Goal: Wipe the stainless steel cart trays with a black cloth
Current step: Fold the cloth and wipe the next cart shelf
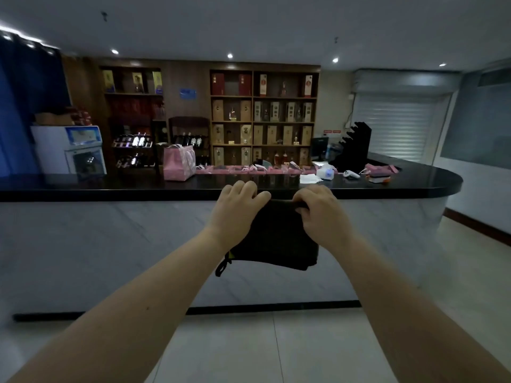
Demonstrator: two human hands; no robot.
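both hands (240, 205) (320, 210), fingers (300, 202) pinching black cloth (279, 239) top edge

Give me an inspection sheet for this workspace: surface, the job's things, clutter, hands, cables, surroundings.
Surface: black counter, glossy, rounded at its right end.
Job's things: black cloth, held in the air in front of the counter; no stainless cart or trays in view.
Clutter: pink gift bag, white controller and white paper, all on the counter.
Hands: left hand and right hand both grip the cloth's top edge.
Cables: none that I can make out on the counter.
Surroundings: shelves of boxes and bottles behind the counter; white cabinet at left; closed roller shutter at right.
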